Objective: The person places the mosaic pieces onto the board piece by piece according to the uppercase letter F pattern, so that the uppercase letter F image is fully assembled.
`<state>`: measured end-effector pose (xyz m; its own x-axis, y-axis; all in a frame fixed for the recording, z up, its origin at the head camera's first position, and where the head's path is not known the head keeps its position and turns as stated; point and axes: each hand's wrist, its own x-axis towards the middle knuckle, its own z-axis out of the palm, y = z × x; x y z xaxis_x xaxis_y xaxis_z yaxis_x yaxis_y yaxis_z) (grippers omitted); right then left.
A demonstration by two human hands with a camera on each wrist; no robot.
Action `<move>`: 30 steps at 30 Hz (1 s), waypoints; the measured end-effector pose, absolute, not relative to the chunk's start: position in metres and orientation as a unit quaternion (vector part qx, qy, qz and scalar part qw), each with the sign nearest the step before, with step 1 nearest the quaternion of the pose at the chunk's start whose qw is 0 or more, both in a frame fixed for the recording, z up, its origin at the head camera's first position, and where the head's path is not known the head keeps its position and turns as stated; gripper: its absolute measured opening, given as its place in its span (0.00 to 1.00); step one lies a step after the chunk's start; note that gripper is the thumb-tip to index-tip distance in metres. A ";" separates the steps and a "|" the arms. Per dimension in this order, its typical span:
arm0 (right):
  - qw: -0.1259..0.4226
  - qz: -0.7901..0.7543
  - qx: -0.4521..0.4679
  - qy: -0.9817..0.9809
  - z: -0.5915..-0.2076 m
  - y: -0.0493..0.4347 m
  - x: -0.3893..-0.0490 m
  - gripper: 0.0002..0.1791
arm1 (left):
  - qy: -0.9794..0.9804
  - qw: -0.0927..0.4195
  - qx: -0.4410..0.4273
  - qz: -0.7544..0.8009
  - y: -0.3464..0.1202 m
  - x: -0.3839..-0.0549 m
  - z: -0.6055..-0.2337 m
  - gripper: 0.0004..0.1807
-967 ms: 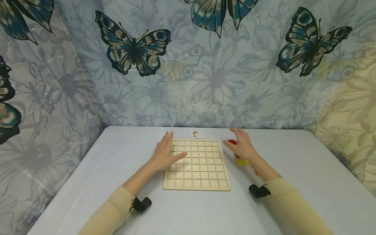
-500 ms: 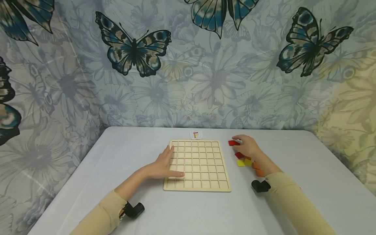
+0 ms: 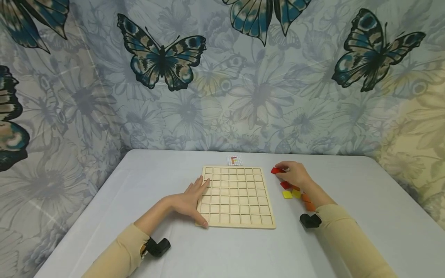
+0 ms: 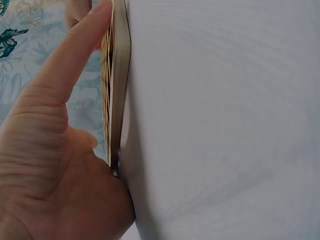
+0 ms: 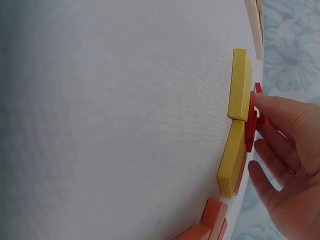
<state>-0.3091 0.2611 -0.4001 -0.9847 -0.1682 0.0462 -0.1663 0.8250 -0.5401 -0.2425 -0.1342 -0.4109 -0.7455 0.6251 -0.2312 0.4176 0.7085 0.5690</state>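
A pale wooden grid board (image 3: 236, 197) lies flat on the table. My left hand (image 3: 187, 202) rests at its left side with fingers spread, the thumb by the near left corner and the fingertips over the left edge. In the left wrist view the thumb (image 4: 75, 55) lies along the board's side (image 4: 120, 75). To the right of the board, my right hand (image 3: 294, 173) pinches a red tile (image 3: 275, 170) between thumb and fingers, low at the table. A second red tile (image 3: 285, 185), yellow tiles (image 3: 287, 194) and orange tiles (image 3: 309, 206) lie beneath and beside that hand.
Behind the board lies a small card (image 3: 234, 160) with a coloured grid pattern. A white cloth covers the table (image 3: 156, 170). Patterned butterfly fabric (image 3: 257, 96) hangs behind it and at the sides.
My left hand has slid from over the board toward its near left corner, the thumb moving down. My right hand has lowered and closed its fingers at the red tile, uncovering the other tiles.
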 end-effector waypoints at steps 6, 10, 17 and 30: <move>-0.004 -0.317 -0.083 0.945 -0.402 0.261 -0.307 0.23 | 0.900 0.211 0.290 0.249 -0.134 -0.241 -0.409 0.79; -0.001 -0.341 -0.081 0.937 -0.402 0.257 -0.305 0.24 | 0.901 0.207 0.289 0.249 -0.134 -0.241 -0.409 0.79; 0.003 -0.346 -0.088 0.934 -0.400 0.244 -0.305 0.27 | 0.904 0.205 0.283 0.247 -0.132 -0.242 -0.411 0.79; 0.022 -0.374 -0.101 0.922 -0.391 0.206 -0.301 0.25 | 0.908 0.198 0.280 0.239 -0.130 -0.240 -0.409 0.78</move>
